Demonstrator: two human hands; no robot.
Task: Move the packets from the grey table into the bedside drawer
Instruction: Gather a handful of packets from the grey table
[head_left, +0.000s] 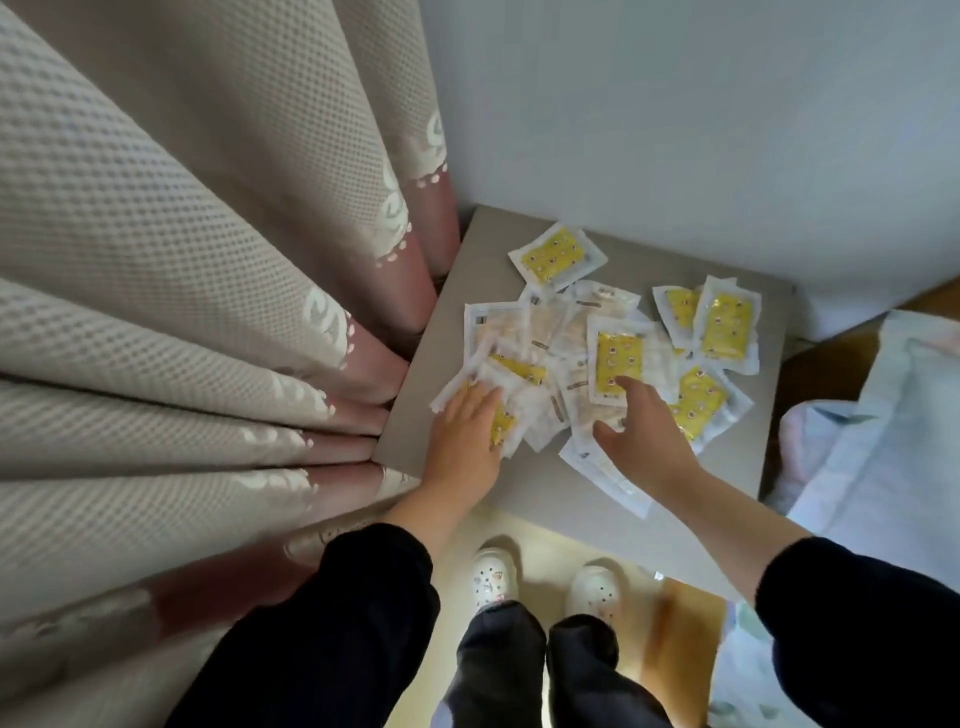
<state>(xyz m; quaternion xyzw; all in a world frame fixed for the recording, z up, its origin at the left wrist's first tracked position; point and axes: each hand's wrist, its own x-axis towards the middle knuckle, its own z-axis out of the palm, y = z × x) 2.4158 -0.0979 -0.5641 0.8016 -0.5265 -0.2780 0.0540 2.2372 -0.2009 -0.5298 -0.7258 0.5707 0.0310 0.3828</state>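
Several white packets with yellow panels (618, 358) lie scattered in a loose pile on the grey table (467, 291). One packet (558, 255) lies apart at the back, and two more (727, 325) sit at the right. My left hand (467, 431) rests flat, fingers spread, on the packets at the pile's left front edge. My right hand (641, 428) reaches over the pile's middle, fingers apart, its fingertips touching a yellow packet. Neither hand has lifted anything. No drawer shows in this view.
A beige curtain (182, 312) with a pink hem hangs against the table's left side. A white wall (675, 130) stands behind. Light bedding (883, 426) lies at the right. My feet in white clogs (493, 577) stand at the table's front edge.
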